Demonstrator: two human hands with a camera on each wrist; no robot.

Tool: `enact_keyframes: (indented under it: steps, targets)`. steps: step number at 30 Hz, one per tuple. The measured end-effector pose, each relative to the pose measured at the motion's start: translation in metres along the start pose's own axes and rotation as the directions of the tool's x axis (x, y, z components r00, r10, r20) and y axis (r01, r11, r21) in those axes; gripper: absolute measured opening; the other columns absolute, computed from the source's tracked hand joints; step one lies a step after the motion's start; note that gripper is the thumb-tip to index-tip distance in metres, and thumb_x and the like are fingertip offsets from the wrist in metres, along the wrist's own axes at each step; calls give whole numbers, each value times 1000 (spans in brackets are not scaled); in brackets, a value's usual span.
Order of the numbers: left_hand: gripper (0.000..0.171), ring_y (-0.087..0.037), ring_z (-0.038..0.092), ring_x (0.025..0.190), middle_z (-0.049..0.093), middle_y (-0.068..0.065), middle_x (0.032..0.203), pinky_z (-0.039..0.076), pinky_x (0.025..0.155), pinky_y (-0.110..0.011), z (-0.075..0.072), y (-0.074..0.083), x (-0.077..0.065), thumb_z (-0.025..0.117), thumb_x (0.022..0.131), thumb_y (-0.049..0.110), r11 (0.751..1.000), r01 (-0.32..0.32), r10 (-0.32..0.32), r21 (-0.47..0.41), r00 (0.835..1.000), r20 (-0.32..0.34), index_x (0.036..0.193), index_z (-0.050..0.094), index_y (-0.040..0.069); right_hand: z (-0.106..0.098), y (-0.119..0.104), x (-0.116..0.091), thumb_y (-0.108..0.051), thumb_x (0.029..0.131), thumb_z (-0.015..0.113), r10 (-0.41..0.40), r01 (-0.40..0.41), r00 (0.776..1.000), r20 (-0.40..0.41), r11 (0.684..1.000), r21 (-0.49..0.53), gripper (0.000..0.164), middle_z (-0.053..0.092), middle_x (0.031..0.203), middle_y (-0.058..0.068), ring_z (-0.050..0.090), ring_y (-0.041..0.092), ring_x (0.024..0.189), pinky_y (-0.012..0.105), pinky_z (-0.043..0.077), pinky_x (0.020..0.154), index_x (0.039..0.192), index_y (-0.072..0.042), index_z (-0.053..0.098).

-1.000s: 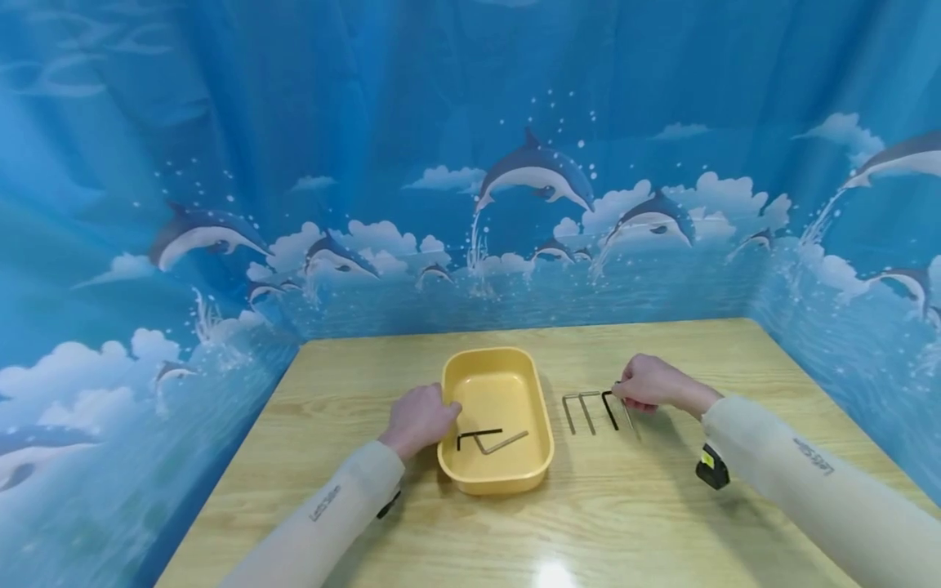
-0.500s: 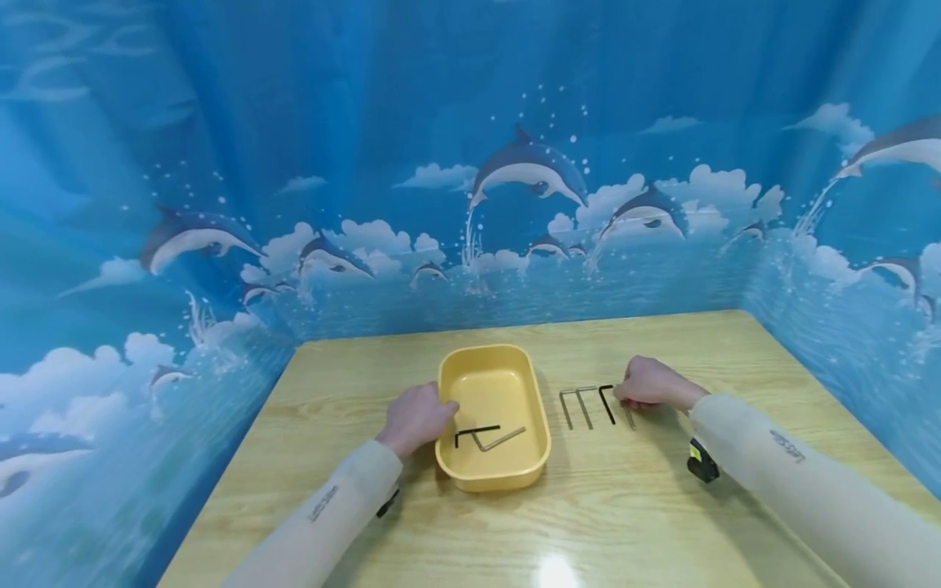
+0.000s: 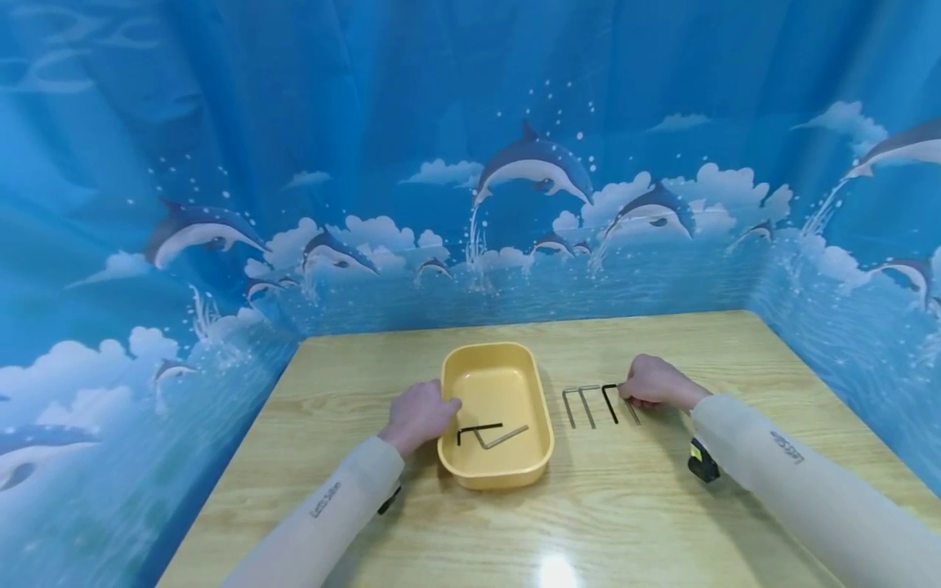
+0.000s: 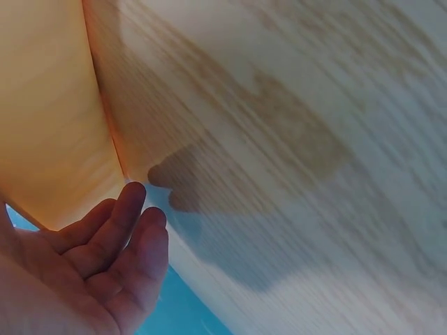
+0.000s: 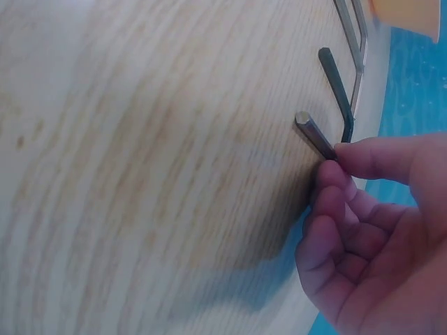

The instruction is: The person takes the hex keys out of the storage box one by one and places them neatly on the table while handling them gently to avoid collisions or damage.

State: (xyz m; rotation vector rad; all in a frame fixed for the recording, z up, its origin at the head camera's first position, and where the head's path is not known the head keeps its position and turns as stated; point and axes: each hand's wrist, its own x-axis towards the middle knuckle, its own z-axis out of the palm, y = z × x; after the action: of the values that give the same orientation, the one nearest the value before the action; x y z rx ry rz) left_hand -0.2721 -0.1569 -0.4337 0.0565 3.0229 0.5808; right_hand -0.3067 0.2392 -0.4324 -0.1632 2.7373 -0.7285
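My left hand [image 3: 421,415] holds the left rim of a yellow plastic tray [image 3: 545,457], thumb over the edge. Its other fingers [image 4: 115,230] curve along the outer wall. Inside the tray lie a black hex key [image 3: 481,427] and a silver hex key [image 3: 506,437]. To the right, my right hand [image 3: 657,382] pinches another silver hex key [image 5: 314,132] between thumb and fingertips, low at the table. Left of it, a black hex key [image 3: 609,403] and two silver hex keys, one being the leftmost hex key [image 3: 568,410], lie in a row.
The light wooden table [image 3: 353,367] is backed by a blue curtain [image 3: 412,122] printed with dolphins, which also runs along both sides. A small black device [image 3: 703,462] is strapped under the right wrist.
The right hand has lowered the silver hex key and turned it in line with the row. The left hand stays on the tray; the view shifts slightly.
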Motion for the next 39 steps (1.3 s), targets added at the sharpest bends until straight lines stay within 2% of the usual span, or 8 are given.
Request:
enact_keyframes:
  steps: [5, 8, 12, 16, 22, 30, 34, 39]
  targets:
    - [33, -20, 56, 63, 60, -3, 73, 43, 56, -33, -2, -3, -1, 56, 95, 40, 1000, 14, -14, -5, 1000, -3, 102, 66, 9, -2, -5, 3, -14, 87, 59, -9, 9, 1000, 16, 1000, 14, 29, 56, 50, 0, 41, 10, 43, 25, 37, 46, 59, -7, 67]
    - [33, -20, 56, 64, 60, -3, 74, 43, 58, -34, -3, -3, -1, 56, 95, 41, 1000, 8, -8, -7, 1000, -7, 102, 67, 10, -5, -6, 3, -15, 85, 58, -17, 17, 1000, 21, 1000, 1, 31, 51, 47, -3, 39, 10, 42, 26, 38, 48, 55, -9, 63]
    - [36, -19, 58, 66, 62, -1, 76, 44, 59, -33, -1, -2, -1, 56, 96, 41, 1000, -15, 16, -16, 1000, 9, 108, 68, 10, -6, -7, -2, -19, 89, 58, -15, 16, 1000, 21, 997, -71, 39, 40, 43, -6, 34, 10, 40, 28, 38, 50, 51, -15, 53]
    - [38, -18, 58, 66, 62, -1, 76, 45, 59, -33, 0, -1, -3, 55, 96, 41, 1000, -14, 14, -17, 1000, 26, 113, 68, 9, -6, -17, -13, -22, 94, 58, -27, 28, 1000, 13, 990, -141, 44, 33, 46, -8, 29, 9, 42, 29, 36, 50, 52, -20, 44]
    - [37, -20, 59, 68, 62, -2, 77, 46, 60, -34, -1, 0, -2, 56, 96, 40, 1000, -22, 22, -17, 1000, 3, 109, 68, 8, -9, -62, -23, -21, 95, 59, -107, 103, 994, -8, 973, -205, 44, 26, 50, -8, 22, 8, 46, 27, 30, 49, 56, -21, 39]
    - [35, -19, 59, 68, 62, -2, 77, 48, 62, -34, 3, -4, -7, 57, 94, 40, 1000, 12, -11, -24, 1000, 28, 106, 68, 8, 0, -131, -27, -18, 90, 61, -221, 225, 974, 45, 941, -254, 42, 28, 49, -8, 24, 9, 45, 25, 30, 48, 54, -21, 40]
    - [38, -19, 59, 70, 62, -2, 79, 48, 64, -35, 5, -4, -10, 57, 94, 41, 1000, 20, -20, -11, 999, 27, 108, 67, 7, 3, -159, -24, -17, 89, 61, -275, 286, 958, 78, 924, -255, 43, 26, 50, -7, 22, 10, 46, 26, 28, 48, 54, -21, 38]
    - [37, -20, 58, 68, 61, -3, 78, 46, 61, -35, 0, 0, -4, 55, 95, 42, 1000, 13, -13, -6, 1000, 6, 103, 66, 8, 3, -189, -11, -15, 89, 62, -324, 353, 935, 146, 895, -274, 46, 22, 49, -7, 15, 10, 47, 26, 22, 48, 52, -20, 35]
